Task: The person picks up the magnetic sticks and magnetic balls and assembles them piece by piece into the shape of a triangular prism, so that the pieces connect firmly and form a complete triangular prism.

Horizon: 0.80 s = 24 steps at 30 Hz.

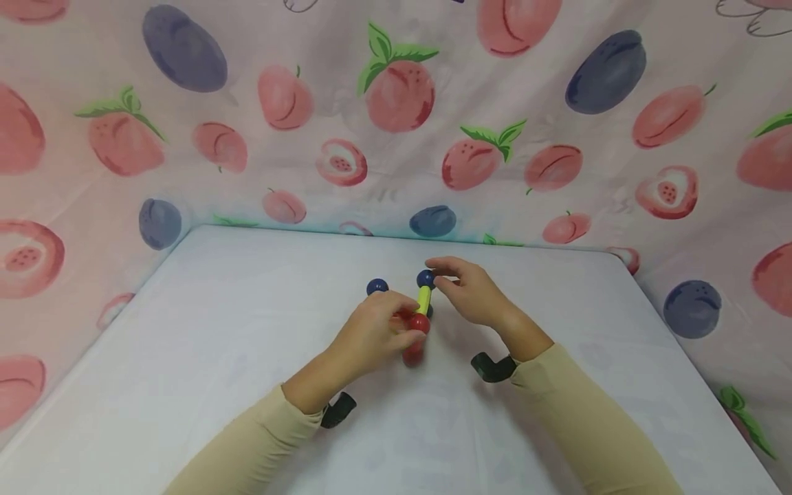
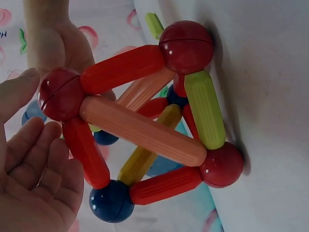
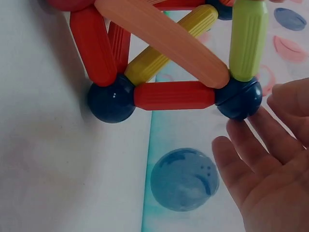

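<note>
A box-like frame of magnetic rods and balls stands on the white table. In the left wrist view it has red balls (image 2: 186, 47), blue balls (image 2: 112, 201), an orange rod (image 2: 145, 130) slanting across one side, a yellow-green rod (image 2: 205, 110) and several red rods (image 2: 166, 185). My left hand (image 1: 371, 330) is beside an upper red ball (image 2: 62, 94), thumb and fingers loosely spread around it. My right hand (image 1: 473, 292) is at an upper blue ball (image 3: 240, 99); its fingertips touch or nearly touch the ball, the thumb slightly apart. In the head view my left hand hides much of the frame.
White table (image 1: 185, 330) surrounds the frame, its back edge meeting a fruit-print cloth (image 1: 346, 89). Dark curved pieces (image 1: 493, 368) jut from the inner side of both wrists. Beige sleeves (image 1: 588, 419) cover the forearms.
</note>
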Each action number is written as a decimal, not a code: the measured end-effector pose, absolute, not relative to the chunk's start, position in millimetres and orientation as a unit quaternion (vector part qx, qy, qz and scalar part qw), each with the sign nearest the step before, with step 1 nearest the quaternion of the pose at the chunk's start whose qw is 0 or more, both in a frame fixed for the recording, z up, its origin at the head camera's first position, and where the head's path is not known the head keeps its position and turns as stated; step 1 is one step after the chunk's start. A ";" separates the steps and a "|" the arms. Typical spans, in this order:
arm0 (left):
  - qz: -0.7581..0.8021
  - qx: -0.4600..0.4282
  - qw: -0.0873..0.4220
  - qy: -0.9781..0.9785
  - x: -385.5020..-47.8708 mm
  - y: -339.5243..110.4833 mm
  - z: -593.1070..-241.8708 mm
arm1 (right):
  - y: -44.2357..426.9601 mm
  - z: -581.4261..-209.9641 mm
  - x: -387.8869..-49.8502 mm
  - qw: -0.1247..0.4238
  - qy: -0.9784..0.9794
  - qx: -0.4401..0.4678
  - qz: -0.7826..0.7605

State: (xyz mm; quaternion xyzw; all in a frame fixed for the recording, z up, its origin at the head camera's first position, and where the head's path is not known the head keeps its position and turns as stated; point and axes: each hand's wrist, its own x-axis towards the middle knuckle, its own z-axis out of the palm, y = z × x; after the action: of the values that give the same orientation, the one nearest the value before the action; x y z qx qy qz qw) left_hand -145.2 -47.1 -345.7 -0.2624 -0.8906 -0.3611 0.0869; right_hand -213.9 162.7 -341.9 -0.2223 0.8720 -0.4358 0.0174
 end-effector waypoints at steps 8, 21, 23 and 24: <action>-0.354 -0.250 0.074 -0.898 -145.8 -49.9 -344.3 | 164.7 -346.4 -217.0 0.019 0.883 -0.215 -0.417; -0.370 -0.235 0.076 -0.896 -156.9 -85.1 -348.2 | 178.0 -344.6 -205.0 0.040 0.878 -0.214 -0.426; -0.372 -0.228 0.076 -0.897 -160.6 -88.8 -347.9 | 178.3 -343.8 -202.4 0.049 0.876 -0.213 -0.430; -0.374 -0.224 0.075 -0.897 -162.6 -90.3 -347.6 | 178.6 -343.9 -201.1 0.052 0.875 -0.213 -0.432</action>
State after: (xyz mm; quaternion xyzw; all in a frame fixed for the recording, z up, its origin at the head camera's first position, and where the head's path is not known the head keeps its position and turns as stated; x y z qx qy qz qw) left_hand -162.6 -90.3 -347.6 -0.2237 -0.8971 -0.3737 0.0746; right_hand -201.1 178.6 -343.9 -0.2130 0.8748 -0.4320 0.0519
